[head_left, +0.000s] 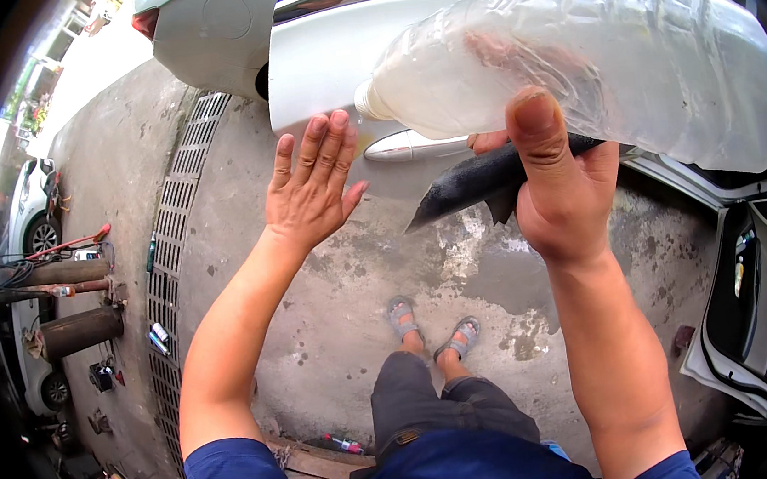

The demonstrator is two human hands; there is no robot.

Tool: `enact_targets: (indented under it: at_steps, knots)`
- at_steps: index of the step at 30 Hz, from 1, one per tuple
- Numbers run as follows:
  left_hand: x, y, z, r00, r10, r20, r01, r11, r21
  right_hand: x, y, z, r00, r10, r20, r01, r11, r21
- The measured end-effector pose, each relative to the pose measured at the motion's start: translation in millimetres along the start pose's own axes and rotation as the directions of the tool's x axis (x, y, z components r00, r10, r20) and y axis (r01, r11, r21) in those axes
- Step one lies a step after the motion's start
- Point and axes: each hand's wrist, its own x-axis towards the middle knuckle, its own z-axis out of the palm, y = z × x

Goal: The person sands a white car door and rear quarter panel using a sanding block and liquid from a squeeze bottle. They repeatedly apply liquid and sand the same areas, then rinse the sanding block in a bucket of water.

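Observation:
My right hand (566, 187) grips a large translucent plastic bottle (661, 56), tilted on its side with its neck toward the left. The same hand also holds a black curled sheet (471, 185) below the bottle. Cloudy plastic partly shows the fingers behind it. My left hand (312, 184) is open, its fingers stretched out over the lower edge of a white car panel (321, 70). Whether the fingertips touch the panel I cannot tell. A pale car door handle (407, 146) shows between my two hands, just under the bottle.
An open car door (746, 288) stands at the right. Along the left runs a slotted drain grate (173, 260) in the stained concrete floor (337, 336). Brown cylinders (83, 331) lie beyond it, near a parked white car (31, 223). Wooden boards (322, 462) lie near my feet.

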Motion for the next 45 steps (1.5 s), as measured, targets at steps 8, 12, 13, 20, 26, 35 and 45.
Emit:
enact_targets:
  at_steps: [8,12,13,20,26,35,45]
  knots:
    - [-31.1,-9.8,38.7,0.898,0.38,0.223,-0.41,0.906,0.107,-9.4,-8.5,35.3,0.965,0.126,-0.23,-0.107,0.99,0.096]
    - [-19.5,-26.0,38.1,0.821,0.463,0.333,-0.514,0.854,0.079,-11.4,-5.2,57.0,0.938,0.119,-0.327,-0.108,0.993,0.051]
    - [-13.9,-37.6,39.1,0.832,0.469,0.297,-0.505,0.861,0.055,-10.1,-5.6,62.3,0.931,0.1,-0.352,-0.094,0.995,0.034]
    - [34.6,-118.2,59.8,0.882,0.417,0.219,-0.436,0.898,0.048,-2.4,-7.9,89.0,0.871,0.071,-0.485,-0.077,0.997,0.007]
    - [39.5,-60.8,115.3,0.846,0.369,0.384,-0.392,0.92,-0.019,-29.8,-11.3,65.6,0.718,0.194,-0.668,-0.195,0.978,0.074]
    - [12.1,20.0,183.2,0.546,0.477,0.689,0.381,0.591,-0.711,-164.7,-51.0,2.2,0.348,0.221,-0.911,-0.345,0.934,0.095]
    - [-158.5,51.2,141.4,0.408,0.424,0.808,0.493,0.643,-0.586,-328.6,-99.5,-41.5,-0.324,0.33,-0.887,-0.117,0.916,0.384]
